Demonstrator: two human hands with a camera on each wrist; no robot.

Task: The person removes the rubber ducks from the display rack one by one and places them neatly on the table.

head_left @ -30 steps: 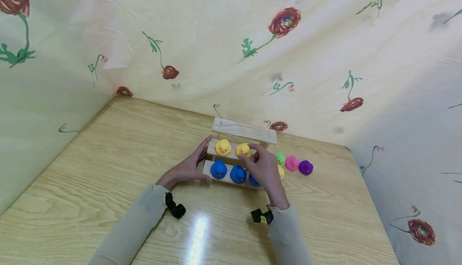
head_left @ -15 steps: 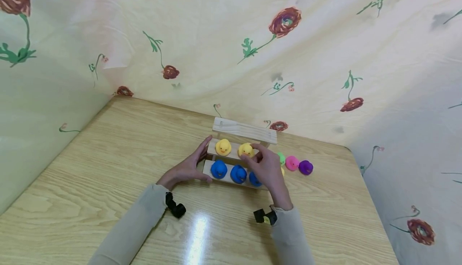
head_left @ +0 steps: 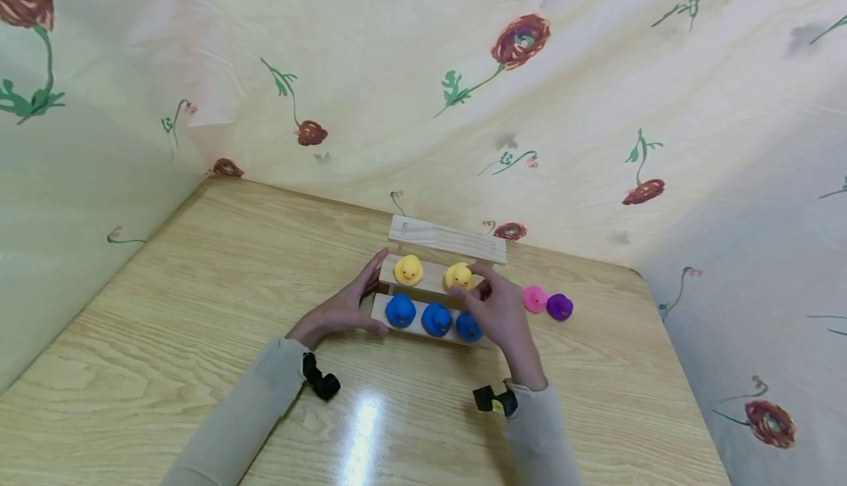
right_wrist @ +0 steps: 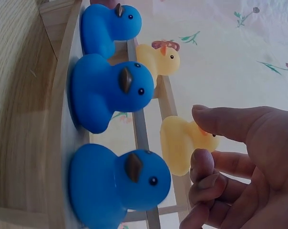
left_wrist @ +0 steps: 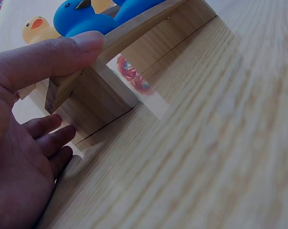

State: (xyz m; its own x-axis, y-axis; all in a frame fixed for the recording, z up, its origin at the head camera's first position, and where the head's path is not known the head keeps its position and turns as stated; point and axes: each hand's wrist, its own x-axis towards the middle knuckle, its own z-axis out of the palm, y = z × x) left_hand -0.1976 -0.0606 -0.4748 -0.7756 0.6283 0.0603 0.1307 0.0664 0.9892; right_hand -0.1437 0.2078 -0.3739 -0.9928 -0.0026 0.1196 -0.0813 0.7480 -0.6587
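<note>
A three-step wooden rack [head_left: 429,277] stands on the table. My left hand [head_left: 340,309] holds its left end, the thumb over the front corner of the lowest step and the other fingers by the side. My right hand [head_left: 499,309] pinches a yellow rubber duck [head_left: 458,276] at the right part of the middle step; in the right wrist view the thumb and fingers are at its head. Another yellow duck [head_left: 408,270] sits at that step's left. Along the lowest step stand three blue ducks [right_wrist: 110,90], facing front.
Right of the rack, a pink duck [head_left: 534,299] and a purple duck [head_left: 559,307] sit on the wooden table [head_left: 615,368]. A green duck [head_left: 515,281] is mostly hidden behind my right hand. Flowered cloth [head_left: 370,89] hangs behind the table.
My right hand has shifted right along the middle step, and the yellow duck in it has moved right, widening the space between the two yellow ducks. My left hand has stayed in place.
</note>
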